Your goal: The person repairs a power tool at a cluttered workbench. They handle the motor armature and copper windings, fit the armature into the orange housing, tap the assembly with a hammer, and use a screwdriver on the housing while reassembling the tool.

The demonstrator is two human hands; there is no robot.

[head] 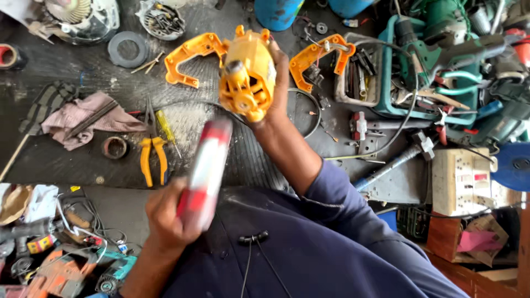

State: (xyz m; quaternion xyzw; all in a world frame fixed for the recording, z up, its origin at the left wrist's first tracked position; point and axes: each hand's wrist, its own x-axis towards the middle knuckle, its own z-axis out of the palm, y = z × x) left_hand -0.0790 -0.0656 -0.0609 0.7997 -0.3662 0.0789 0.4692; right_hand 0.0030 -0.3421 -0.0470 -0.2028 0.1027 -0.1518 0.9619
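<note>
Grip of the right hand [274, 91] closed around a yellow motor housing [247, 74], fingers wrapped behind it, open end turned toward the camera, held up over the table [49, 160]. Grip of the left hand [165, 215] closed on a red and white spray can [205, 171], blurred, tilted with its top toward the housing, just below it and apart from it. Dark blue sleeve [342, 204] on the right forearm.

Just beyond the housing, two yellow handle shells: one [190, 55] to the left, one [317, 55] to the right, both lying flat on the table. Left of the can, yellow-handled pliers [152, 154] and a small yellow screwdriver [165, 129] side by side. Farther left, a crumpled pinkish rag [83, 118] and a small ring [114, 147] near it. Above those, a grey disc [128, 49] and a dish of screws [163, 19]. At the right, a heap of green power tools [458, 60] with cables, and a cream power strip [461, 179] near the table edge. At the lower left, a tangle of wires and tool parts [61, 254].
</note>
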